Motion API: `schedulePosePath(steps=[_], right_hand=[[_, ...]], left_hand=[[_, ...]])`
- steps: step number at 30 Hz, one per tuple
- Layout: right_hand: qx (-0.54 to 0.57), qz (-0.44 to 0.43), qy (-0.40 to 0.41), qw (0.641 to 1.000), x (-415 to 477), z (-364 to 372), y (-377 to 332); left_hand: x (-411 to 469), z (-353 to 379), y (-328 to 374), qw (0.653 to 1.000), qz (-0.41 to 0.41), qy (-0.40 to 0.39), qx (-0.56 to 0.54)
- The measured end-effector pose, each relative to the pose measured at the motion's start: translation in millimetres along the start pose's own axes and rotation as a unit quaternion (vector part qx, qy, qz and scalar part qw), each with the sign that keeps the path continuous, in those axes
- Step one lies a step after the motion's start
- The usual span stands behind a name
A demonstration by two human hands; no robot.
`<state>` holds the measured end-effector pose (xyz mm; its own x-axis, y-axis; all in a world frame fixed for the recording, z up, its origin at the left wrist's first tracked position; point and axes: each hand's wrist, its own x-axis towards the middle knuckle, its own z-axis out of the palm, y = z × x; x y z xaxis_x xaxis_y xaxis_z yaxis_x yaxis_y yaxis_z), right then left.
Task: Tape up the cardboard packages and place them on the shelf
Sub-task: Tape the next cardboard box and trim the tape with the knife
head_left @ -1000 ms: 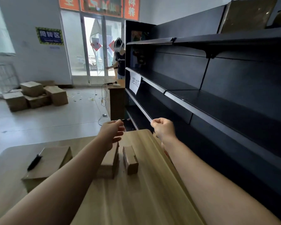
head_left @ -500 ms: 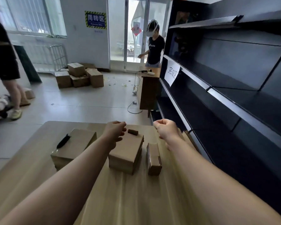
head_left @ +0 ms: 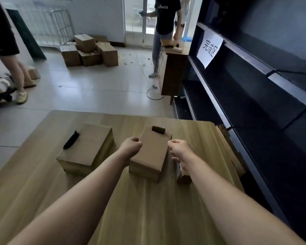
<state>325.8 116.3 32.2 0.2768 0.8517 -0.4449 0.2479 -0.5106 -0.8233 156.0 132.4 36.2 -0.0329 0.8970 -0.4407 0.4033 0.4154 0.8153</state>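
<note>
Fingers [head_left: 137, 142] curled, left hand [head_left: 131, 147], right hand [head_left: 179, 147]; sign [head_left: 209, 47] reads 完成区.

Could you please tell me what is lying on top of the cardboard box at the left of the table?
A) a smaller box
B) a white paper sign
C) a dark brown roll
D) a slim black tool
D: a slim black tool lies on top of the left box, near its left edge, while the dark roll is at the far end of the middle box.
</note>
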Motion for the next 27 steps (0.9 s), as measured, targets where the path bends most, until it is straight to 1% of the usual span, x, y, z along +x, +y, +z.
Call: schedulePosePath(steps=[5,8,12,17,19,22,25,27], right_hand=[[0.014,0.071,-0.025,0.997,27,21,22],[0.031,0.097,-0.024,0.995,37,30,31],[0.039,0.097,0.007,0.994,48,39,39],[-0.006,0.065,0.026,0.998,45,41,49],[-0.035,0.061,0.007,0.998,37,43,54],[-0.082,0.069,-0.039,0.993,21,48,63],[-0.105,0.071,-0.068,0.990,5,51,72],[-0.135,0.069,-0.092,0.984,-6,51,76]], left_hand=[[22,4,-21,0.999,-0.025,-0.035,0.025],[29,6,-28,0.998,-0.017,-0.047,0.041],[37,3,-38,0.997,-0.023,-0.024,0.074],[25,-1,-54,0.992,-0.043,-0.013,0.115],[15,-4,-63,0.989,-0.044,-0.010,0.139],[-1,-13,-79,0.979,-0.033,-0.002,0.203],[-18,-20,-96,0.966,-0.043,-0.015,0.254],[-27,-23,-107,0.962,-0.047,-0.028,0.268]])
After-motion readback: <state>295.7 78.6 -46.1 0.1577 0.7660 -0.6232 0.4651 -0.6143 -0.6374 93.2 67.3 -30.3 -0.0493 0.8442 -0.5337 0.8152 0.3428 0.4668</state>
